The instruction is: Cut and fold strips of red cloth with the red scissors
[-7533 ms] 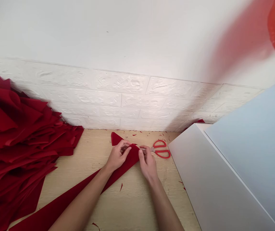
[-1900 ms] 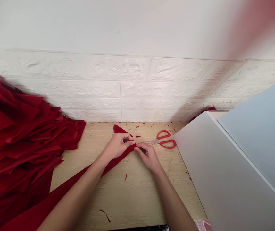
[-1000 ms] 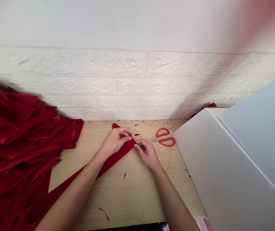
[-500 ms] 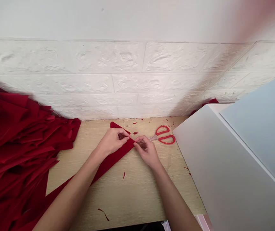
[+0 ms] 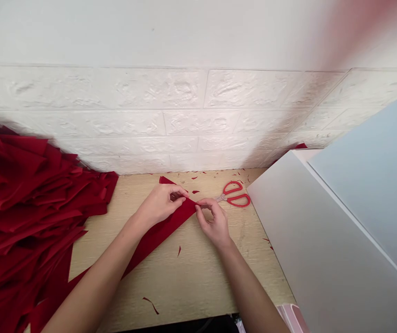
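A long dark red fabric strip (image 5: 164, 229) runs diagonally over the wooden table (image 5: 191, 273), from the lower left up to its far end near the wall. My left hand (image 5: 160, 208) lies on that far end, with thumb and fingers pinched on the strip's edge. My right hand (image 5: 212, 219) is closed in a pinch on the strip's right corner, just beside the left hand's fingertips. Red-handled scissors (image 5: 235, 196) lie flat on the table a little to the right of my right hand, untouched.
A big heap of red fabric pieces (image 5: 25, 208) fills the table's left side. White panels (image 5: 323, 249) stand slanted on the right. A white brick-pattern wall (image 5: 184, 120) closes the back. Small red scraps (image 5: 179, 250) dot the wood.
Both hands have stayed pinched on the strip's far end, with only small finger shifts. The view has drifted slightly; the scissors lie where they were.
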The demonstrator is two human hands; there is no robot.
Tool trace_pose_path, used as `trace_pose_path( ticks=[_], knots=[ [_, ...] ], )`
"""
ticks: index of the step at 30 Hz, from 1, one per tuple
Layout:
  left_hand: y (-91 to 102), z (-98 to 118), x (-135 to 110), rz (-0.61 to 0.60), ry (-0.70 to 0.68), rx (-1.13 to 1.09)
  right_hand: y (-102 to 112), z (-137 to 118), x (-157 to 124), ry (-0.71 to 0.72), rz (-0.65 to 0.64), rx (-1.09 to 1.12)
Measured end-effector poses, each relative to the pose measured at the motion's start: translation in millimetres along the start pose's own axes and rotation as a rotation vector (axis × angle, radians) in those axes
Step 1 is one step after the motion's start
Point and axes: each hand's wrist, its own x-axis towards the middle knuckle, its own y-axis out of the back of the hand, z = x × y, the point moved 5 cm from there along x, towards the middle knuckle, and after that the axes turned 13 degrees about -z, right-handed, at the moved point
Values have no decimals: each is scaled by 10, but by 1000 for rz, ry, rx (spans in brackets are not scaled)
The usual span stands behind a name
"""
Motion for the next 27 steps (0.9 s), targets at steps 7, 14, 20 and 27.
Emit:
trace_pose_path(
  ticks=[7,14,20,27],
  knots=[
    [47,199,-207,-30,-59,328,-25,-257,-61,296,27,-234],
    [-31,261,-274,-43,-141,625,-50,-320,-41,412,-16,-309],
    [-59,255,-271,-50,-221,798,-46,-348,-52,382,-18,-235],
    [-97,271,-309,58,-375,900,-17,-244,-4,123,-81,-39]
  ],
)
